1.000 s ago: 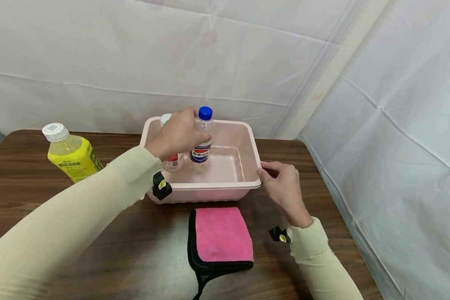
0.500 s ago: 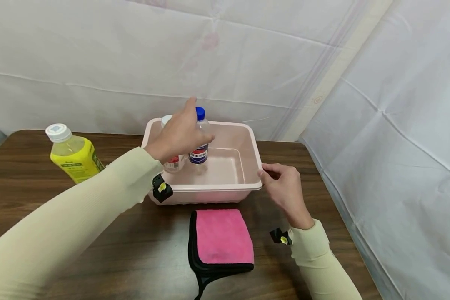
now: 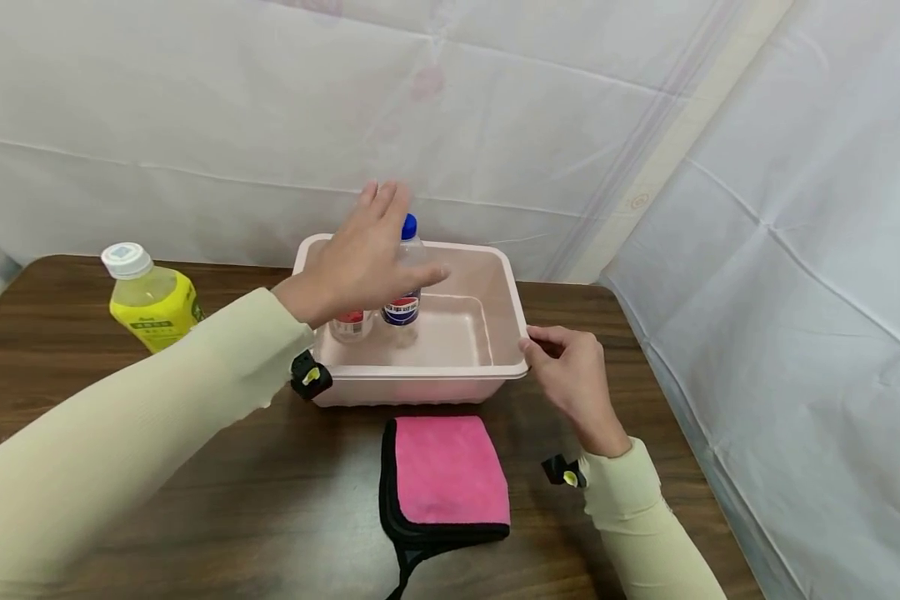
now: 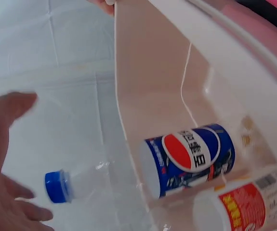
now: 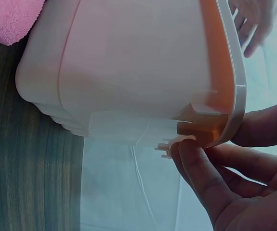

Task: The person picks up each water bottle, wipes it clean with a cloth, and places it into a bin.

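In the head view a pale pink plastic tub stands on the wooden table. Two clear bottles are upright inside, at its left. One, a Pepsi bottle, has a blue cap; the other, a bottle with a red label, is partly hidden behind my left hand. That hand hovers over them with fingers spread, holding nothing. In the left wrist view its fingers are apart from the blue cap. My right hand pinches the tub's right rim; the right wrist view shows thumb and fingers gripping around that rim.
A yellow-labelled bottle with a white cap stands on the table left of the tub, partly behind my left forearm. A folded pink cloth with black edging lies in front of the tub. White sheeting hangs behind and at the right.
My left hand has let go of the Pepsi bottle, spread its fingers and lifted slightly. The bottle stays standing in the tub. My right hand keeps its hold on the rim.
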{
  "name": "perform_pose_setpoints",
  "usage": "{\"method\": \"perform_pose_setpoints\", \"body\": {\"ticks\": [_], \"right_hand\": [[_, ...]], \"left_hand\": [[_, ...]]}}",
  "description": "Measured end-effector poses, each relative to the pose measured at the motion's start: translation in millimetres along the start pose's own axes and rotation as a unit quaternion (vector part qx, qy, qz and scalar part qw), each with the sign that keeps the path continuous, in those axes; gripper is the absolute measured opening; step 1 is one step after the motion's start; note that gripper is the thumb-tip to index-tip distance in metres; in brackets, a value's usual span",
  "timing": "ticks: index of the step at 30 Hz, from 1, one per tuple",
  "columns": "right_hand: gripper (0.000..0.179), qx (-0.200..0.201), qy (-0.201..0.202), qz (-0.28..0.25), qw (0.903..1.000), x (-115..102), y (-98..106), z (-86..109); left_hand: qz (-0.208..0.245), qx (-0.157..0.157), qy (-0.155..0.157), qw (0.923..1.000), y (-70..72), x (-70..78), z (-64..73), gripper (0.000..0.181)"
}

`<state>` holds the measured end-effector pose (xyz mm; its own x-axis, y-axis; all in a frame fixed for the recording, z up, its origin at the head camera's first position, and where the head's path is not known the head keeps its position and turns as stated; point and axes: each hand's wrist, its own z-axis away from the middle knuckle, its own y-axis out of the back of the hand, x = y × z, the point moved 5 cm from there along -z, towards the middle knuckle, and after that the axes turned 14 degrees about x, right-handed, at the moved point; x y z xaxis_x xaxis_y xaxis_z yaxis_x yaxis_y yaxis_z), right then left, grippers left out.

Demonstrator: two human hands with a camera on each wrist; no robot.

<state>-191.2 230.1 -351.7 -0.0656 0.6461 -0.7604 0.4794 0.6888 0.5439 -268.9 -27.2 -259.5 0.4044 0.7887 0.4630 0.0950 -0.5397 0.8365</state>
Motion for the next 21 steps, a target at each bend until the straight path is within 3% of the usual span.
{"method": "perform_pose_setpoints", "body": {"ticks": [7,15,21], "right_hand": [[0.022,-0.002,-0.007,-0.002,1.0000,0.9,2.1,-2.7],[0.023,-0.004,-0.007,-0.005,1.0000,4.4,1.0,-5.2],[0.023,-0.006,-0.002,0.001,1.0000,3.1,0.8,-7.1]], "left_hand": [[-0.072,-0.030,-0.030,0.9965,9.4,2.3,11.3,0.113],[-0.131,-0.052,-0.013,0.9900,21.2,-2.0,25.0,0.118],[-0.147,-0.056,0.000,0.9875,33.8,-12.3,35.3,0.118]]}}
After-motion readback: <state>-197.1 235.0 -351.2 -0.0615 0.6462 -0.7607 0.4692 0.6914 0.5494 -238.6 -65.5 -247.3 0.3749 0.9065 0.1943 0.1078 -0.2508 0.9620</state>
